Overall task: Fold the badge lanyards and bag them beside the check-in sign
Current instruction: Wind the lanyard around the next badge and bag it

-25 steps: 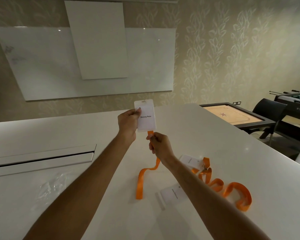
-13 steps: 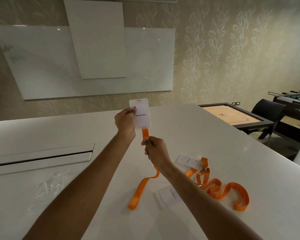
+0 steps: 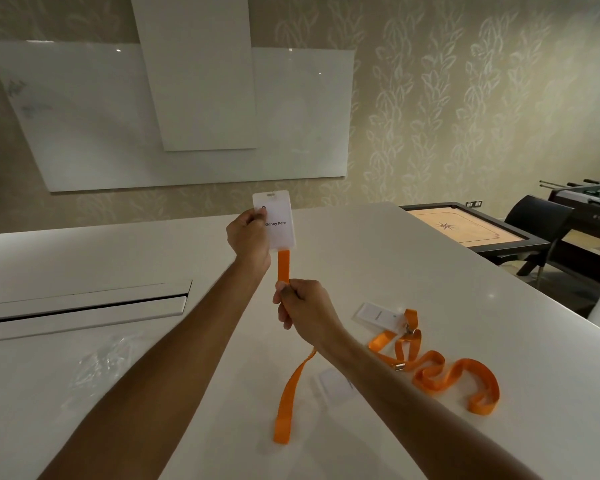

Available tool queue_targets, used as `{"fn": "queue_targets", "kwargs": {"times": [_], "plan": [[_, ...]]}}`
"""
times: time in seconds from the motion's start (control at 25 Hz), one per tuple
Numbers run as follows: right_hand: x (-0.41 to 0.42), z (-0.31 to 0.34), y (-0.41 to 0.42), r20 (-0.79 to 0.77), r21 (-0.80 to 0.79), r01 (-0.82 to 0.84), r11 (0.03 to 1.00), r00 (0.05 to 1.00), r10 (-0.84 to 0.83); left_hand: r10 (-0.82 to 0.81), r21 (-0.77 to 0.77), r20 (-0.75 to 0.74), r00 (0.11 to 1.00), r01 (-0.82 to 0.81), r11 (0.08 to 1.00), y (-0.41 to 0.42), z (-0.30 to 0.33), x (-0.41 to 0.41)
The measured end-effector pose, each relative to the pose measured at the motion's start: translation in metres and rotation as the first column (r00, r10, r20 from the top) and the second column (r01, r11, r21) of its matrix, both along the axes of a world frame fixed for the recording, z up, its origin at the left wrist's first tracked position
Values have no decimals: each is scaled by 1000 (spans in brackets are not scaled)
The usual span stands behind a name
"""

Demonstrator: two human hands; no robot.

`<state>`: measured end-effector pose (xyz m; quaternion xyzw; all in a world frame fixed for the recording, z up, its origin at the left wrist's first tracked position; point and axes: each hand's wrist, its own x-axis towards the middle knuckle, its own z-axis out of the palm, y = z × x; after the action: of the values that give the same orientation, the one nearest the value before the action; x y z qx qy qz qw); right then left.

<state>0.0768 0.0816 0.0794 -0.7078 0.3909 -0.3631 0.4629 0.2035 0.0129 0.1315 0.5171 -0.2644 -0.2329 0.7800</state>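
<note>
My left hand (image 3: 248,239) pinches a white name badge (image 3: 278,223) upright above the white table (image 3: 413,271). An orange lanyard strap (image 3: 283,266) runs down from the badge. My right hand (image 3: 300,303) grips that strap a short way below the badge, and the rest of the strap (image 3: 286,400) hangs to the tabletop. Two more badges lie on the table: one (image 3: 378,315) beside a heap of orange lanyards (image 3: 447,375), another (image 3: 336,384) partly hidden under my right forearm. Clear plastic bags (image 3: 97,365) lie at the left.
A long recessed slot (image 3: 84,306) crosses the table's left part. White boards (image 3: 194,81) hang on the far wall. Beyond the table's right edge stand a carrom board (image 3: 465,226), a dark chair (image 3: 537,220) and a foosball table (image 3: 589,199).
My right hand has slid down the strap away from the badge, so more orange strap shows between my hands. The badge has shifted slightly left, and the strap's free end has moved on the table.
</note>
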Motion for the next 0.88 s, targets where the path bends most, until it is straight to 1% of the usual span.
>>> {"fn": "queue_targets", "kwargs": {"times": [0.2, 0.32, 0.4, 0.48, 0.56, 0.68, 0.76, 0.84, 0.88], "plan": [[-6, 8, 14, 3, -23, -47, 999, 999, 47, 42, 29, 69, 997, -44, 999, -2, -5, -1], [-8, 14, 22, -4, -53, -90, 995, 996, 90, 29, 23, 10, 1000, -29, 999, -3, -7, 0], [-10, 19, 27, -25, -78, -123, 989, 992, 122, 20, 20, 7, 1000, -20, 1000, -1, -7, 0], [-13, 26, 32, -22, -80, -159, 984, 987, 157, 23, 20, 55, 998, -25, 1000, 1, -10, 0], [-17, 36, 36, 18, -77, -203, 976, 979, 205, 27, 25, 95, 995, -30, 999, 4, -13, 1], [-22, 55, 38, 83, -142, -262, 955, 958, 275, 38, 76, 173, 984, -52, 996, 10, -20, 3], [-24, 67, 35, 117, -194, -284, 939, 944, 309, -16, 44, 173, 985, 8, 999, 16, -28, 4], [-25, 79, 29, 135, -249, -277, 928, 939, 317, -152, 32, 153, 976, 149, 988, 24, -34, -1], [-26, 85, 25, 138, -277, -260, 925, 942, 306, -176, 43, 159, 971, 172, 984, 25, -36, -4]]}}
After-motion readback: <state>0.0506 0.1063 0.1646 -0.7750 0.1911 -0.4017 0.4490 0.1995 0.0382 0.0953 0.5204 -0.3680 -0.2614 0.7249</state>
